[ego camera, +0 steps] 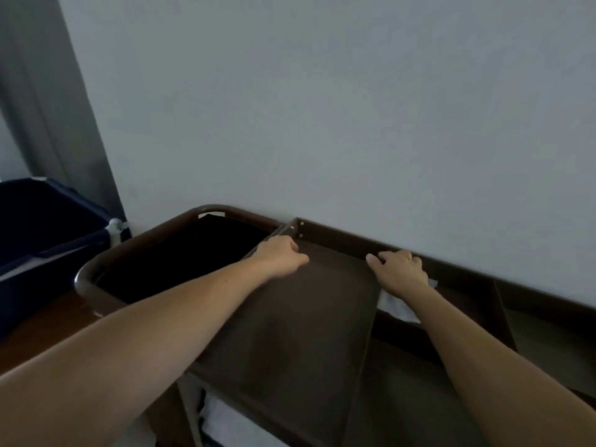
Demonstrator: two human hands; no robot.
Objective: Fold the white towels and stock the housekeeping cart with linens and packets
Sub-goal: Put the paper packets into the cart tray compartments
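Brown tray [290, 321] is gripped at its far corners: left hand [281, 257] and right hand [401, 269] curl fingers over its edge, atop the cart [342, 237]. A white towel [397, 305] lies under the right wrist; more linen [225, 421] lies on a lower shelf.

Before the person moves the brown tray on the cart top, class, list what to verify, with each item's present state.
1. Left hand grips the tray's far left corner: ok.
2. Right hand grips the far right corner: ok.
3. White cloth lies beside the tray, under the right wrist, and could snag: not ok.
4. Tray's near edge free of the cart frame: cannot tell, out of view.
5. White linens stocked below the tray; how many: cannot tell.
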